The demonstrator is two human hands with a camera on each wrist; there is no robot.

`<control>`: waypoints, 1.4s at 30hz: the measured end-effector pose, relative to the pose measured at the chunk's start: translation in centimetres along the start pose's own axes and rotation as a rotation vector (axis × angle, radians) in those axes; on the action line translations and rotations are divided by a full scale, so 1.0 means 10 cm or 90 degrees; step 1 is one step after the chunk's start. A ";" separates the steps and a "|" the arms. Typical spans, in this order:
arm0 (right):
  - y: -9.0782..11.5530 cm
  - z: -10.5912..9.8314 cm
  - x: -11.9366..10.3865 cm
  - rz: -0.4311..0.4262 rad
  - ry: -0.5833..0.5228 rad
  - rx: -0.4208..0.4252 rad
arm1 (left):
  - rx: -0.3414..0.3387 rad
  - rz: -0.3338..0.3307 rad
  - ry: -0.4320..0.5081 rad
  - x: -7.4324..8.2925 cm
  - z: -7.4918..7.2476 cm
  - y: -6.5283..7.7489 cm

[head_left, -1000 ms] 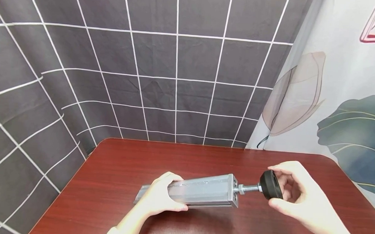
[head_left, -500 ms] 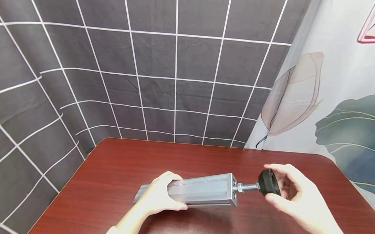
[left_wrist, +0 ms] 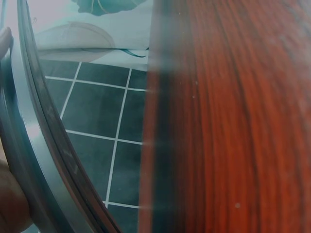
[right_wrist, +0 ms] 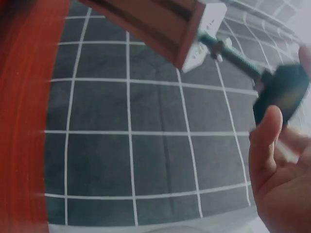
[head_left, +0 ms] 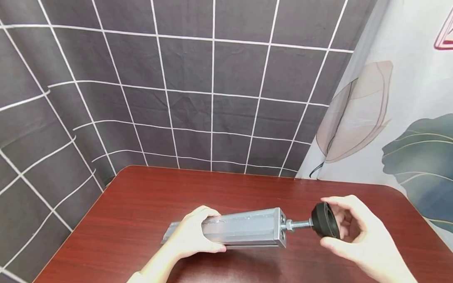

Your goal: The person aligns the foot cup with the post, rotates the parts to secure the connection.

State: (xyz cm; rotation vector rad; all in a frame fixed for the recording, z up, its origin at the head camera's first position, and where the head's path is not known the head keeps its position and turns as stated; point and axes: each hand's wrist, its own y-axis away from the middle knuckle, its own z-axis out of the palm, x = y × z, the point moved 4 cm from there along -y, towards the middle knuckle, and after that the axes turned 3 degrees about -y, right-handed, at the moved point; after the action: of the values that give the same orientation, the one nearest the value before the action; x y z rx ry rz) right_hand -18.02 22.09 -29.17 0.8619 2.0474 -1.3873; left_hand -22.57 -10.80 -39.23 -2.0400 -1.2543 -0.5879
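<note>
My left hand grips a silver-grey aluminium profile from above, thumb on the near side and fingers over the far side. The profile is held at a slight slant above the table; its left end is partly hidden by the hand. From the end plate on its right a threaded rod with a nut sticks out, bearing a black levelling foot. Thumb and fingers of my right hand pinch the foot's rim. In the right wrist view the thumb lies against the blurred black foot.
A reddish-brown wooden table lies beneath the hands. Behind it and to the left hangs a dark grey curtain with white grid lines. A pale curtain with leaf prints hangs at the back right.
The right hand and the black foot have shifted slightly left, and the foot's outline and tilt differ a little. The left hand and the profile stay nearly in place.
</note>
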 end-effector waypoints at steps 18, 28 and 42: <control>0.00 0.01 -0.03 0.064 0.066 0.007 | 0.002 -0.014 0.002 0.00 -0.02 0.00; -0.01 -0.02 -0.03 -0.069 -0.147 -0.120 | 0.004 -0.011 0.008 -0.01 -0.03 -0.01; -0.02 0.05 -0.12 -0.089 -0.200 -0.202 | -0.005 -0.007 0.019 0.00 -0.05 0.02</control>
State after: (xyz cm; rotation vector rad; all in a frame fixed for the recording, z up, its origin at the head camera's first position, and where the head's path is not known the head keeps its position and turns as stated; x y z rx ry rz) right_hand -17.31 21.36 -28.35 0.3485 2.0315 -1.1378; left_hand -22.46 -11.26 -38.92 -2.0249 -1.2485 -0.6282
